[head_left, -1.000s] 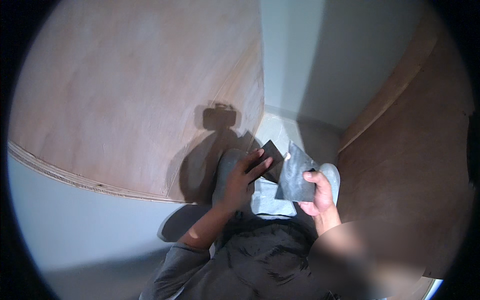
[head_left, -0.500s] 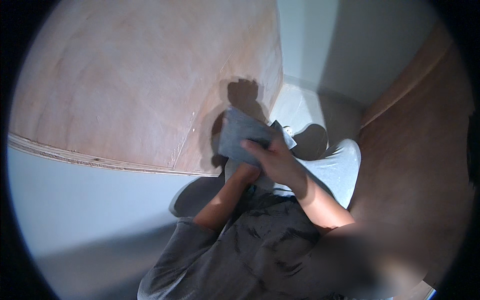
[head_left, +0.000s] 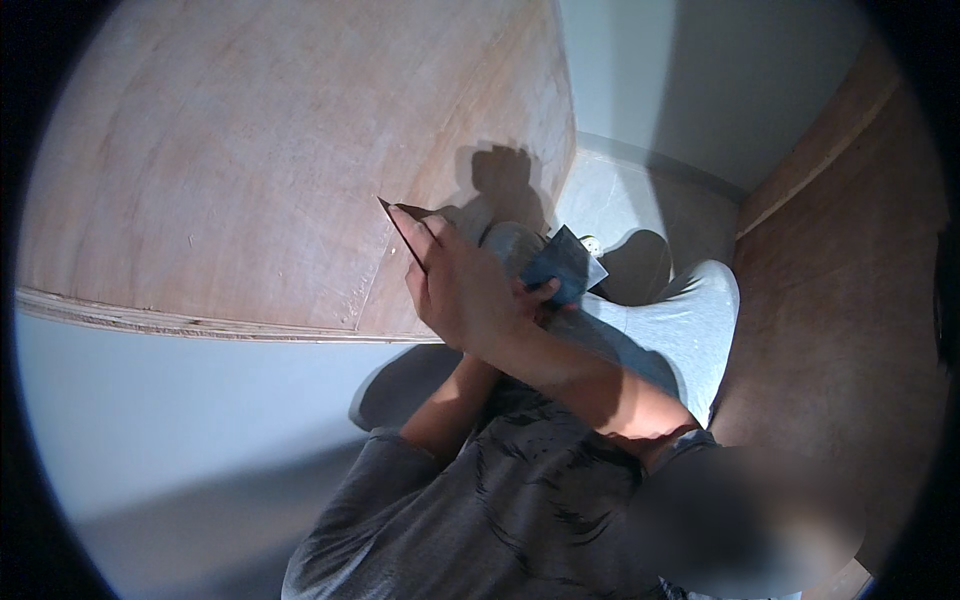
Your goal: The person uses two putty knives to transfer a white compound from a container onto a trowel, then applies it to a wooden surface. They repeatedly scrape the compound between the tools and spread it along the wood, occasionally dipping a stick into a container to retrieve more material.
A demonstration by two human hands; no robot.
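My right hand (head_left: 455, 285) is closed round a thin, flat scraper blade (head_left: 402, 237), seen almost edge-on. Its edge is at the face of the plywood panel (head_left: 230, 150), close to a seam with small pale flecks; whether it touches, I cannot tell. The right forearm crosses over the left one. Mostly hidden behind it, my left hand (head_left: 540, 293) grips a dark, square scraper plate (head_left: 558, 262) above my lap. A lighter flat piece (head_left: 597, 272) shows behind that plate.
My knees in light grey trousers (head_left: 705, 310) lie under my hands. A second plywood panel (head_left: 830, 330) rises at the right. Behind are a pale wall (head_left: 620, 70) and a floor corner with a small white round thing (head_left: 592, 245). The left panel has a layered lower edge (head_left: 200, 325).
My right hand has moved left and up from over the left hand to the panel, its blade turning from face-on to edge-on. The left hand's plate has come into clearer view.
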